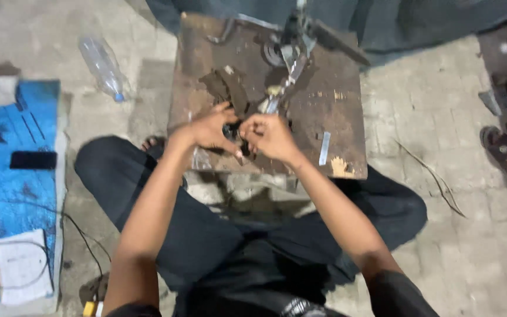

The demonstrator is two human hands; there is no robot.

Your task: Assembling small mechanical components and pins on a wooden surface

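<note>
Left hand [209, 128] and right hand [271, 136] meeting at the frame's centre, fingers curled tight around a small dark part [233, 132] pinched between them; shape of the part too blurred to tell. Both hands low over the near edge of a worn, rusty brown desk [341, 117], the part held just above its surface. Just behind the fingers, a slim shiny metal lever [286, 82] slanting up toward a metal fixture [294, 35] mounted at the desk's far edge, top centre of the frame. Left of the lever, a dark crumpled scrap [227, 88] lying on the desk. Right of the right hand, a small pale metal strip [324, 148] flat on the desk. Below the desk, crossed legs in dark trousers [206, 235] on the concrete floor [470, 246]. Upper left, a clear plastic bottle [104, 64] lying on its side on the floor. Far left, a blue sheet [7, 194] with a black phone [33, 159] on it and a white pad [22, 267] near its lower edge. Far right edge, another person's sandalled foot [503, 149].
</note>
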